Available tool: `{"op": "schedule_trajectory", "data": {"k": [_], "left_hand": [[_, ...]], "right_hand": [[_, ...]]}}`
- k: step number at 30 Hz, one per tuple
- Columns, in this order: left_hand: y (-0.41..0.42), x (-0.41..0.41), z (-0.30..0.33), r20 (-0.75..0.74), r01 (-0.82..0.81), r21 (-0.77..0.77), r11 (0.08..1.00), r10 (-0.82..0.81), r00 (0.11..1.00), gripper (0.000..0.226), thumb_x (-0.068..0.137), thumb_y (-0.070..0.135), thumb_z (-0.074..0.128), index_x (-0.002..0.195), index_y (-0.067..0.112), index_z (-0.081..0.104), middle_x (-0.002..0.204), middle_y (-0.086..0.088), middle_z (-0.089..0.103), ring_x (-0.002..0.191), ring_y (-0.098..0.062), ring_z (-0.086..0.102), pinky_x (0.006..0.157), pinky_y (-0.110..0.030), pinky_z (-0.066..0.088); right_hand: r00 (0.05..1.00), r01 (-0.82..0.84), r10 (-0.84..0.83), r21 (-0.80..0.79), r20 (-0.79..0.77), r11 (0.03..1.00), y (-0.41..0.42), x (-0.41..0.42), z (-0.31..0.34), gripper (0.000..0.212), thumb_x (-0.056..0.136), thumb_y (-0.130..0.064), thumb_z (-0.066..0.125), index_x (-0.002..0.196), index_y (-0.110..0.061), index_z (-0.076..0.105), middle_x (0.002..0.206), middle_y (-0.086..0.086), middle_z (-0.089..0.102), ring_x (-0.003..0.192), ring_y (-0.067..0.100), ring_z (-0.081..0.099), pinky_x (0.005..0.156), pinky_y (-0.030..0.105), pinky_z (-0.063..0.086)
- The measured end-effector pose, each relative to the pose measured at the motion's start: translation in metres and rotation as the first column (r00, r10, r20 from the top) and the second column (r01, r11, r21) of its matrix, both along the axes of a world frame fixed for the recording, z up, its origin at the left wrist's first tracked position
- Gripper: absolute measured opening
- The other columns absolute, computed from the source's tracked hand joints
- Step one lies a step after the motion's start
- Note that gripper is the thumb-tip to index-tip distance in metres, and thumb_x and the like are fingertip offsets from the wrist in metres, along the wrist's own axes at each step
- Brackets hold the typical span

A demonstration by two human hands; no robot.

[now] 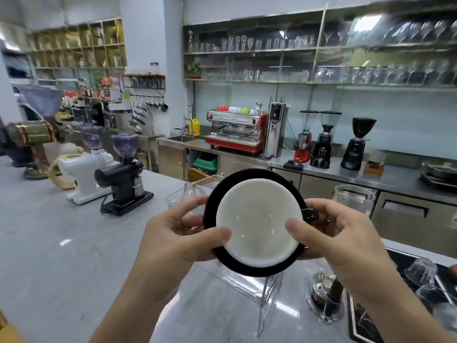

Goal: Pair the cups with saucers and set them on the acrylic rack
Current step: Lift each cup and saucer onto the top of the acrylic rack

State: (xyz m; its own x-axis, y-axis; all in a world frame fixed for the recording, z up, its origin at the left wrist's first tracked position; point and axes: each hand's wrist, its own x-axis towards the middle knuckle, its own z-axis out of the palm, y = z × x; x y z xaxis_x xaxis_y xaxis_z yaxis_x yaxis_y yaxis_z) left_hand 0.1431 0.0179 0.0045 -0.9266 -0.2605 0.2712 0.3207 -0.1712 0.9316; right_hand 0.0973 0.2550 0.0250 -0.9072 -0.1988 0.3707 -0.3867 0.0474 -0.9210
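I hold a black cup with a white inside (257, 222) on a black saucer (249, 268), raised in front of me above the clear acrylic rack (267, 293). My left hand (183, 231) grips the saucer's left edge, thumb lying on the cup's rim. My right hand (333, 233) grips the right side beside the cup's black handle (311, 214), thumb on the rim. Most of the rack's top is hidden behind the cup.
Two grinders, one white (86, 169) and one black (123, 186), stand at the left on the grey counter (49, 243). A glass jar (353, 198) stands right of the cup. A black tray with upturned glasses (420, 276) lies at the right. A tamper holder (326, 298) stands near the rack.
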Motion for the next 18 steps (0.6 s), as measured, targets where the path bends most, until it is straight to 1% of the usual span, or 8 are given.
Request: {"op": "schedule_trajectory", "data": {"k": [3,5,9,11,14,18], "left_hand": [[-0.014,-0.014,0.023,-0.035,0.007,-0.055,0.998,-0.009,0.999,0.058,0.042,0.014,0.09,0.097,0.028,0.081,0.087,-0.012,0.081,0.07,-0.029,0.078,0.057,-0.034,0.063],[-0.025,-0.024,0.04,-0.066,0.011,-0.076,0.997,-0.016,0.998,0.058,0.043,0.003,0.093,0.095,0.026,0.081,0.083,-0.012,0.081,0.068,-0.028,0.078,0.055,-0.033,0.062],[-0.041,-0.043,0.068,-0.109,-0.011,-0.082,0.997,0.002,0.994,0.043,0.048,0.014,0.087,0.088,0.028,0.081,0.08,-0.012,0.081,0.069,-0.025,0.079,0.054,-0.034,0.062],[-0.049,-0.054,0.076,-0.105,-0.027,-0.084,0.996,0.018,0.994,0.036,0.055,0.008,0.087,0.086,0.028,0.081,0.081,-0.012,0.081,0.07,-0.026,0.079,0.055,-0.036,0.063],[-0.062,-0.073,0.085,-0.076,-0.045,-0.08,0.996,0.039,0.996,0.041,0.068,-0.002,0.084,0.101,0.022,0.074,0.08,-0.012,0.081,0.068,-0.026,0.079,0.054,-0.035,0.063],[-0.072,-0.095,0.089,-0.04,-0.057,-0.068,0.996,0.055,0.998,0.048,0.07,-0.001,0.084,0.113,0.014,0.072,0.086,-0.014,0.081,0.072,-0.028,0.079,0.054,-0.035,0.063]], "right_hand": [[0.998,-0.041,0.041,-0.009,-0.039,0.999,-0.012,-0.014,0.025,0.037,0.061,-0.032,0.086,0.094,-0.018,0.077,0.085,0.015,0.078,0.074,0.027,0.078,0.057,0.029,0.062],[0.997,-0.045,0.044,-0.018,-0.058,0.999,-0.022,-0.026,0.041,0.034,0.067,-0.026,0.086,0.097,-0.015,0.075,0.086,0.015,0.078,0.074,0.026,0.078,0.058,0.03,0.063],[0.995,-0.07,0.067,-0.03,-0.077,0.997,-0.041,-0.053,0.068,0.03,0.075,-0.019,0.084,0.101,-0.01,0.072,0.083,0.014,0.079,0.073,0.026,0.079,0.058,0.031,0.063],[0.994,-0.089,0.087,-0.039,-0.066,0.995,-0.049,-0.066,0.077,0.032,0.076,-0.018,0.084,0.103,-0.007,0.071,0.082,0.013,0.079,0.072,0.026,0.079,0.057,0.031,0.062],[0.994,-0.096,0.094,-0.027,-0.048,0.995,-0.063,-0.088,0.087,0.032,0.077,-0.018,0.084,0.101,-0.003,0.071,0.077,0.012,0.078,0.069,0.025,0.079,0.056,0.03,0.062],[0.993,-0.117,0.117,-0.005,0.004,0.993,-0.075,-0.113,0.094,0.031,0.078,-0.017,0.083,0.1,-0.002,0.069,0.071,0.007,0.078,0.065,0.022,0.078,0.055,0.031,0.062]]}}
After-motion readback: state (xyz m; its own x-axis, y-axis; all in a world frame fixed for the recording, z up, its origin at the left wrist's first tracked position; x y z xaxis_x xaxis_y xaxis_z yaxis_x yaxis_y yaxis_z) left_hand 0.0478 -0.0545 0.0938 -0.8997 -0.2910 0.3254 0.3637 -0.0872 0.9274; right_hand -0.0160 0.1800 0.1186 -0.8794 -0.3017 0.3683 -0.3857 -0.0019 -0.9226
